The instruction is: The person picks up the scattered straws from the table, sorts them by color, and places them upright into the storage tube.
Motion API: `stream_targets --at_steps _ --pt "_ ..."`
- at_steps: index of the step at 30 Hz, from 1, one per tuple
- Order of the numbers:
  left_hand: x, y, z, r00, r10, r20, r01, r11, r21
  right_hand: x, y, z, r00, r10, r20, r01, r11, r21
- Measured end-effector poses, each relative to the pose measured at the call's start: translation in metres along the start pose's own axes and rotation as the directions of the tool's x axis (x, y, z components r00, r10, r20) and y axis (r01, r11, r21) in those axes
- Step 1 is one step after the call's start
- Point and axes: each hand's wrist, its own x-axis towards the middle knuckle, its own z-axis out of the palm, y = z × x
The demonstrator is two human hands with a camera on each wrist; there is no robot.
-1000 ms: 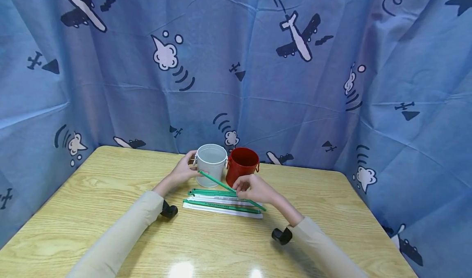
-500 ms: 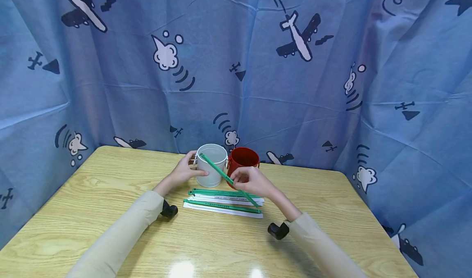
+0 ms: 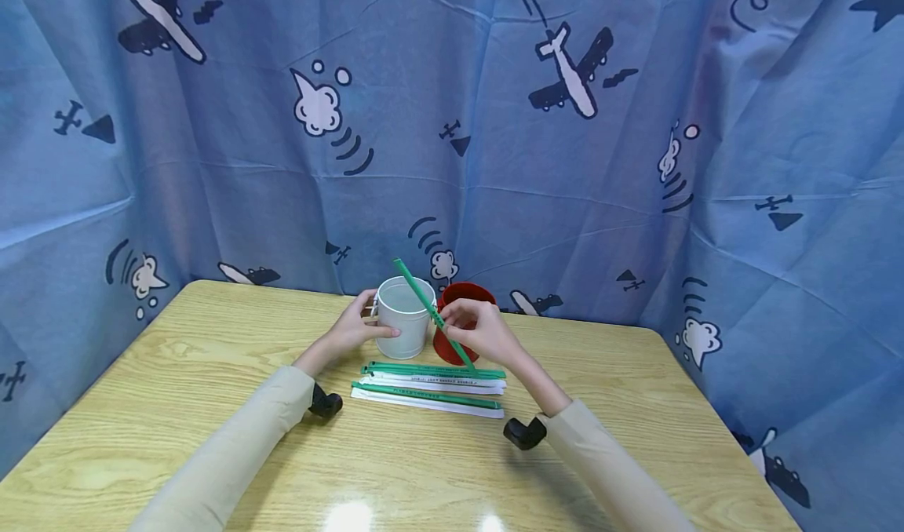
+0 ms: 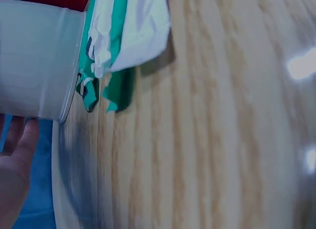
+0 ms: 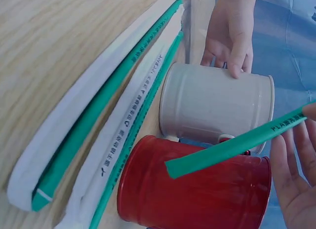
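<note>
My right hand (image 3: 486,334) pinches a green wrapped straw (image 3: 418,293) between thumb and fingers. The straw is tilted, its upper end above the white bucket's rim and its lower end over the wrapped straws on the table. In the right wrist view, black print shows on the straw's wrapper (image 5: 237,145). My left hand (image 3: 348,329) holds the white bucket (image 3: 404,340) at its left side, thumb across the front. The red bucket (image 5: 192,189) stands upright beside it, partly hidden in the head view by my right hand.
Several green and white wrapped straws (image 3: 424,396) lie side by side on the wooden table (image 3: 395,469), just in front of the buckets. A blue curtain (image 3: 424,124) with printed planes hangs behind the table and along its sides.
My right hand has risen and moved slightly away from me with the green straw, which has turned steeper. My left hand has stayed at the white bucket, its thumb no longer near the straw's end.
</note>
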Motion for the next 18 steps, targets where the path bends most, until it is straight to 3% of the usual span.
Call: stream_targets --at_steps 6,13,18 --pt "0.000 0.001 0.000 1.000 -0.031 0.001 0.031 0.999 0.012 0.005 -0.006 -0.001 0.991 -0.053 -0.124 0.056 0.998 0.019" --pt "-0.001 0.004 0.000 0.999 -0.029 0.014 0.028 0.999 0.027 0.014 -0.014 -0.001 0.961 -0.089 -0.262 0.108 0.992 0.059" --pt "-0.001 0.003 0.000 0.999 -0.029 0.019 0.029 0.999 0.021 0.014 -0.037 -0.002 0.937 -0.124 -0.328 0.148 0.988 0.049"
